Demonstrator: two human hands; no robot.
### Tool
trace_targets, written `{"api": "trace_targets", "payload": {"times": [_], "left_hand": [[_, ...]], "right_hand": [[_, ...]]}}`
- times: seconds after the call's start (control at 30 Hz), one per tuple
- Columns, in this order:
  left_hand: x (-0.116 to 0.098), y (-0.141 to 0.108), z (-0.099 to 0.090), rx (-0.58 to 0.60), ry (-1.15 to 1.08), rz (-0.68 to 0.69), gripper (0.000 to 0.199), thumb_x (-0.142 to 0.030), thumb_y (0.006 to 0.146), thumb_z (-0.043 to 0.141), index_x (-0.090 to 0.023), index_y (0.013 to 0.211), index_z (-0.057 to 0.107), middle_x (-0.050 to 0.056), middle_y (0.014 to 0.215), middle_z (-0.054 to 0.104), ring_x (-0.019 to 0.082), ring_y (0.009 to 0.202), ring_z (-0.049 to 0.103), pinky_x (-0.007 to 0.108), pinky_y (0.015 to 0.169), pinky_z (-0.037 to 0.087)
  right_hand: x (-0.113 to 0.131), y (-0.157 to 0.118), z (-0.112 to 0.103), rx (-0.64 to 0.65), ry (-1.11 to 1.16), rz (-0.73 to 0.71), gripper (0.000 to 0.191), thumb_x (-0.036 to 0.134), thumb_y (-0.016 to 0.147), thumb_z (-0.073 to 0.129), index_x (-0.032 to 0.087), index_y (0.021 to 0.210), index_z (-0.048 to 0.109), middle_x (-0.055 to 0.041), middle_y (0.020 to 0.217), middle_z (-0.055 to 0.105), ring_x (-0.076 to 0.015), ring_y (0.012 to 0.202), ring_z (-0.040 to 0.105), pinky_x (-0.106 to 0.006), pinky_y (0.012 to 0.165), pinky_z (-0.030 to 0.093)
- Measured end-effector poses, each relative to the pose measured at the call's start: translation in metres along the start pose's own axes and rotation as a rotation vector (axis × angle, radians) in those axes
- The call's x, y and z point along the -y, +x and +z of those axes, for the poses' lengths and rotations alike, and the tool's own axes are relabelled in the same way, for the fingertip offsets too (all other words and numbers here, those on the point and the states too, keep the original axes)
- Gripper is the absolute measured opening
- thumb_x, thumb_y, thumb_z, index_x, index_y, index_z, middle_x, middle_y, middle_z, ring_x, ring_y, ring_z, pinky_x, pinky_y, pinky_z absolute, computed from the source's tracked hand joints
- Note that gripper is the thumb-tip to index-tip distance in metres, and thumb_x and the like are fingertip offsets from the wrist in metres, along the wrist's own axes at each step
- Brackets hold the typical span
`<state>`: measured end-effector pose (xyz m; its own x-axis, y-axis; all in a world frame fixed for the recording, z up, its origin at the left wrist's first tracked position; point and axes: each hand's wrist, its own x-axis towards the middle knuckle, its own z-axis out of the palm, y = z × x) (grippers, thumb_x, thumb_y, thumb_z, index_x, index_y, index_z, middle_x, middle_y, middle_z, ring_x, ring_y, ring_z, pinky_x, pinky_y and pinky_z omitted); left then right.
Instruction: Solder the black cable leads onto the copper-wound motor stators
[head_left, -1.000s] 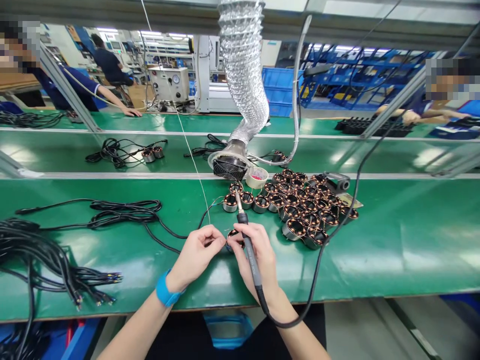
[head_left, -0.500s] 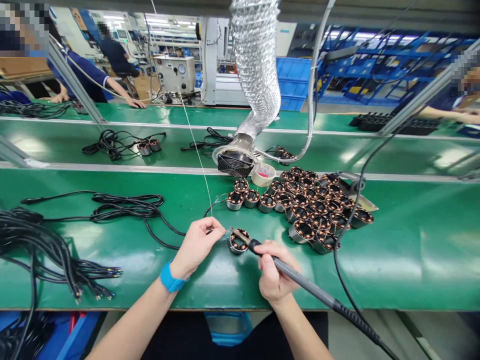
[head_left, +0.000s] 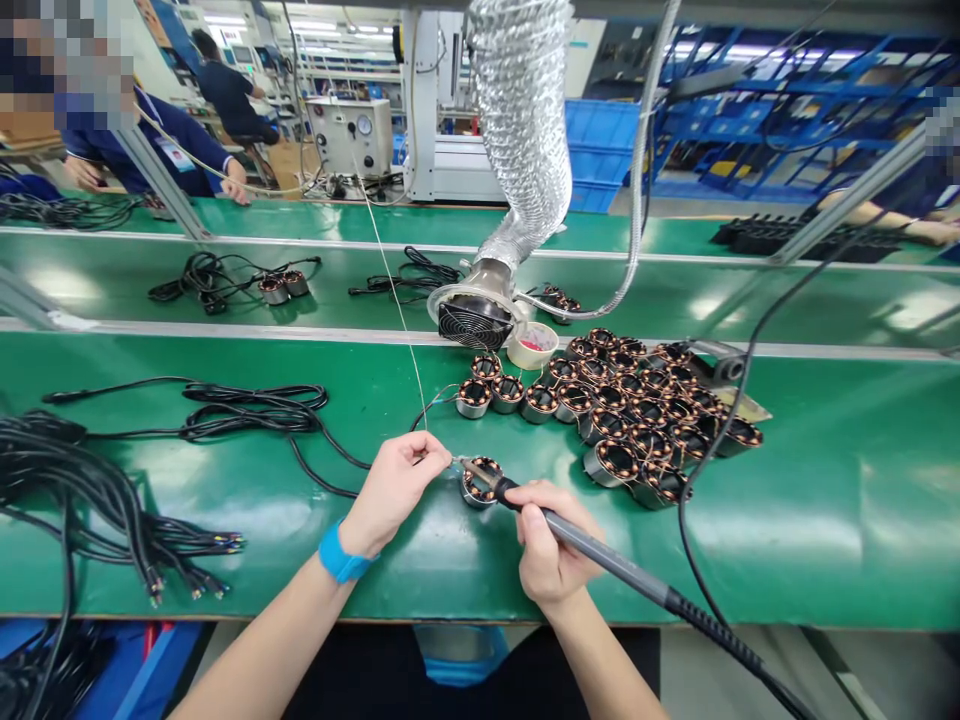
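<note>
While the left hand [head_left: 401,480] has thumb and finger pinched on some thin wire [head_left: 456,461] around the middle of the frame, the right hand [head_left: 559,545] is wrapped around the grey handle of a soldering iron [head_left: 607,558], metal end aimed up and left. That end crosses over a copper-wound ring [head_left: 478,498] sitting on the green bench [head_left: 337,595], just right of center, with its tip right by the pinched fingers. Can't tell if it's actually touching the wire, way too small. A pale strand [head_left: 399,310] slants down from upper left to the left hand, and there's a blue band [head_left: 345,556] on that wrist. Right of center you've got a whole crowd of similar rings [head_left: 613,460] packed close, then a cream tub [head_left: 523,356] with something reddish inside, next to a black fan grille [head_left: 475,323] under a shiny foil duct [head_left: 529,140]. Over at lower left, a fat bunch of black cables [head_left: 97,500] with colored ends, plus a looped black cord [head_left: 255,412] near it. One co-worker [head_left: 176,150] is up in the upper left.
</note>
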<state>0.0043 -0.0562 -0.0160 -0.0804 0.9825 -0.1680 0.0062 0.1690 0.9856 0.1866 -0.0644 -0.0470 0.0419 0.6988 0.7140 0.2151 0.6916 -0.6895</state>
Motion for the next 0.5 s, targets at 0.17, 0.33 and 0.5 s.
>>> {"api": "trace_targets", "payload": {"times": [0.17, 0.33, 0.5], "left_hand": [[0.0001, 0.0001, -0.0003, 0.000, -0.002, 0.001, 0.018, -0.029, 0.080, 0.064, -0.016, 0.069, 0.060, -0.004, 0.060, 0.052, 0.006, 0.049, 0.032, 0.022, 0.049, 0.024], [0.0008, 0.0006, -0.0005, -0.002, 0.001, 0.002, 0.017, -0.031, 0.078, 0.065, -0.017, 0.069, 0.060, -0.004, 0.057, 0.052, 0.008, 0.050, 0.037, 0.023, 0.051, 0.027], [-0.0020, 0.0002, 0.0002, -0.008, -0.006, -0.004, 0.018, -0.031, 0.077, 0.066, -0.017, 0.069, 0.061, -0.004, 0.056, 0.052, 0.008, 0.050, 0.038, 0.023, 0.051, 0.028]], "right_hand": [[-0.0002, -0.0013, -0.0004, -0.005, -0.060, 0.029, 0.021, 0.019, 0.087, 0.050, 0.020, 0.087, 0.070, -0.0030, 0.072, 0.068, -0.0183, 0.059, 0.067, -0.033, 0.057, 0.054], [-0.0019, -0.0035, -0.0046, -0.086, -0.093, 0.062, 0.021, 0.021, 0.088, 0.050, 0.020, 0.085, 0.070, -0.0036, 0.069, 0.067, -0.0211, 0.063, 0.068, -0.036, 0.059, 0.056], [-0.0026, -0.0052, -0.0064, -0.113, -0.093, 0.055, 0.020, 0.021, 0.087, 0.051, 0.020, 0.084, 0.071, -0.0021, 0.065, 0.066, -0.0215, 0.064, 0.068, -0.038, 0.064, 0.056]]}}
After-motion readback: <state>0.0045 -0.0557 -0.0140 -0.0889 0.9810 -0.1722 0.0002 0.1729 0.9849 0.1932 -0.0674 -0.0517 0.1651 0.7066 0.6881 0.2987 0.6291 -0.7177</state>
